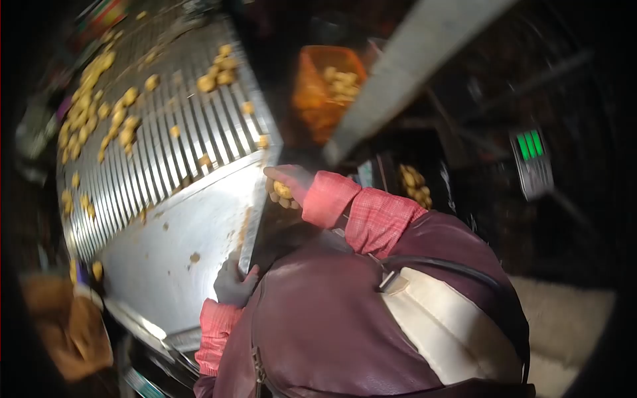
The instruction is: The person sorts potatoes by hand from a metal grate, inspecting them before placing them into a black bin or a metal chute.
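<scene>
Potato [283, 190] rests in our right hand [290, 183], gripped by curled fingers beside the tray [176, 255]; our left hand [235, 284] touches the tray's edge, its grip we cannot tell; other potatoes [207, 83] lie on slats [158, 162].

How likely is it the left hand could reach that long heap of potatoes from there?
Probably not without leaning: the left hand is at the edge of the metal plate, which, with some bars, separates it from the potatoes.
</scene>
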`<state>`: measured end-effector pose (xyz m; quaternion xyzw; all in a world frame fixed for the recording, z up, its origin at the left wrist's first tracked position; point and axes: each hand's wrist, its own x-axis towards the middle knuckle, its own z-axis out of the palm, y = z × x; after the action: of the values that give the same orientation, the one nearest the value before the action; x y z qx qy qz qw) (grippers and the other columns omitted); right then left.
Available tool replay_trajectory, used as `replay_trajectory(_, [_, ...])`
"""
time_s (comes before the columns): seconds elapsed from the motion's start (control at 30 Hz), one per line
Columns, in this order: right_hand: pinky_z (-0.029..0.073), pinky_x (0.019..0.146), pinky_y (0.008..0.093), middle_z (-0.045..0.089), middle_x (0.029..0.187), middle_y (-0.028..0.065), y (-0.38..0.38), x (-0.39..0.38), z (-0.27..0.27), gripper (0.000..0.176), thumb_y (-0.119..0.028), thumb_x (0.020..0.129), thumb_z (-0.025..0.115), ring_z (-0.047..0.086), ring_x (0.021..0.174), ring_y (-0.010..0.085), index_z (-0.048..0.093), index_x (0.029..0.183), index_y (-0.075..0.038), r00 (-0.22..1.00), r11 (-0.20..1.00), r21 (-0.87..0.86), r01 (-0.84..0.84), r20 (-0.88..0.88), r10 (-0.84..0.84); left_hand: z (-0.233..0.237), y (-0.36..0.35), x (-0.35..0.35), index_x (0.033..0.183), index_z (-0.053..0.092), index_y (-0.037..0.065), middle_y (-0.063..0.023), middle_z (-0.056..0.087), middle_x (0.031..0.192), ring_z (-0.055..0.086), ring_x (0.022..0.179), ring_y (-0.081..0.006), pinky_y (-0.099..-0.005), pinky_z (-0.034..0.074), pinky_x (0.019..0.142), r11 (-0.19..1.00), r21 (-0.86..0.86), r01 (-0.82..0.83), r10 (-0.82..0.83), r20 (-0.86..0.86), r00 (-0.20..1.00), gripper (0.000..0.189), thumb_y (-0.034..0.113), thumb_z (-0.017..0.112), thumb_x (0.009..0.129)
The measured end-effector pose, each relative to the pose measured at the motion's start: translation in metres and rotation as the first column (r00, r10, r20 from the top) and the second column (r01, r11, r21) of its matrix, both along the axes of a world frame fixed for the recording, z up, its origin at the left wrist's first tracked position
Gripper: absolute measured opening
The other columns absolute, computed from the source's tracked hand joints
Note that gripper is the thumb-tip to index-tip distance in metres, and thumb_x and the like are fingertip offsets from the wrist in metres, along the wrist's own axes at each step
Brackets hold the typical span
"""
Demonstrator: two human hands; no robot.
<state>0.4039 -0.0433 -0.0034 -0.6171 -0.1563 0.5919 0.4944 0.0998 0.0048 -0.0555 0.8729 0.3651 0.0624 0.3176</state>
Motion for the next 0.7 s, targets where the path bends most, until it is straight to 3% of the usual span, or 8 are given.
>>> replay_trajectory(0.17, [0.039, 0.044, 0.0245, 0.063, 0.077, 0.0033, -0.079, 0.061, -0.058, 0.031, -0.043, 0.094, 0.056, 0.056, 0.058, 0.0109, 0.061, 0.086, -0.014, 0.882, 0.894, -0.145, 0.424, -0.16, -0.444, -0.021, 0.016, -0.002, 0.122, 0.06, 0.01, -0.0107, 0.064, 0.076, 0.063, 0.06, -0.0265, -0.0408, 0.05, 0.055, 0.987, -0.137, 0.086, -0.093, -0.048, 0.995, 0.05, 0.029, 0.077, 0.079])
replay_trajectory(0.2, [0.046, 0.068, 0.0278, 0.061, 0.103, 0.0076, -0.11, 0.051, -0.018, 0.024, -0.031, 0.092, 0.056, 0.057, 0.089, 0.0169, 0.058, 0.109, -0.013, 0.868, 0.951, -0.177, 0.253, 0.476, -0.143, -0.029, 0.014, -0.005, 0.123, 0.06, 0.01, -0.0111, 0.064, 0.076, 0.063, 0.06, -0.0267, -0.0409, 0.05, 0.056, 0.982, -0.176, 0.072, -0.076, -0.013, 0.997, 0.051, 0.03, 0.077, 0.079])
replay_trajectory(0.23, [0.053, 0.092, 0.0311, 0.059, 0.13, 0.0118, -0.145, 0.04, 0.024, 0.043, -0.019, 0.089, 0.057, 0.058, 0.12, 0.0229, 0.056, 0.131, -0.013, 0.411, 0.948, -0.297, 0.112, 0.883, 0.228, -0.026, 0.016, -0.002, 0.124, 0.06, 0.011, -0.0116, 0.064, 0.076, 0.063, 0.061, -0.0268, -0.041, 0.05, 0.056, 0.978, -0.204, 0.036, -0.031, 0.028, 0.999, 0.052, 0.03, 0.077, 0.079])
replay_trajectory(0.27, [0.053, 0.091, 0.0328, 0.06, 0.126, 0.0129, -0.167, 0.056, 0.019, 0.043, -0.021, 0.088, 0.059, 0.059, 0.116, 0.0242, 0.056, 0.13, -0.012, 0.188, 0.941, -0.312, 0.13, 0.94, 0.285, -0.016, 0.016, -0.003, 0.126, 0.059, 0.008, -0.0137, 0.065, 0.078, 0.063, 0.062, -0.0289, -0.0421, 0.05, 0.057, 0.992, -0.104, 0.073, -0.087, -0.136, 0.987, 0.057, 0.034, 0.077, 0.079])
replay_trajectory(0.4, [0.052, 0.087, 0.0396, 0.066, 0.111, 0.0171, -0.228, 0.163, -0.076, 0.049, -0.032, 0.085, 0.068, 0.064, 0.102, 0.0298, 0.059, 0.126, -0.006, 0.422, 0.701, -0.418, 0.577, 0.888, 0.183, -0.01, 0.019, 0.0, 0.088, 0.059, 0.004, -0.0181, 0.064, 0.082, 0.063, 0.077, -0.0367, -0.0473, 0.049, 0.07, 0.99, -0.085, 0.114, -0.125, -0.147, 0.981, 0.051, 0.055, 0.063, 0.087])
replay_trajectory(0.43, [0.051, 0.088, 0.0446, 0.061, 0.116, 0.0187, -0.229, 0.153, -0.078, 0.048, -0.027, 0.084, 0.069, 0.061, 0.106, 0.0333, 0.058, 0.126, -0.008, 0.146, 0.637, -0.317, 0.702, 0.94, 0.307, -0.014, 0.019, -0.002, 0.097, 0.061, 0.006, -0.0169, 0.065, 0.083, 0.064, 0.075, -0.0337, -0.0446, 0.051, 0.069, 0.994, -0.061, 0.093, -0.099, -0.121, 0.988, 0.047, 0.051, 0.065, 0.087])
replay_trajectory(0.57, [0.047, 0.094, 0.0494, 0.056, 0.121, 0.02, -0.17, 0.179, -0.1, 0.043, -0.022, 0.082, 0.066, 0.056, 0.11, 0.0399, 0.058, 0.122, -0.009, -0.104, 0.97, 0.135, 0.2, 0.988, -0.116, -0.016, 0.016, -0.006, 0.118, 0.066, 0.011, -0.0145, 0.069, 0.097, 0.069, 0.078, -0.0256, -0.0369, 0.054, 0.072, 0.99, -0.141, 0.003, -0.021, -0.128, 0.992, 0.04, 0.04, 0.065, 0.09])
replay_trajectory(0.7, [0.048, 0.089, 0.047, 0.056, 0.117, 0.0195, -0.011, 0.109, -0.031, 0.04, -0.027, 0.084, 0.066, 0.058, 0.1, 0.0374, 0.059, 0.12, -0.011, 0.031, 0.947, 0.181, -0.264, 0.983, -0.179, -0.013, 0.008, -0.014, 0.105, 0.068, 0.01, -0.0095, 0.07, 0.097, 0.067, 0.083, -0.0236, -0.0371, 0.051, 0.075, 0.907, -0.388, -0.16, 0.179, 0.012, 0.984, 0.039, 0.045, 0.058, 0.093])
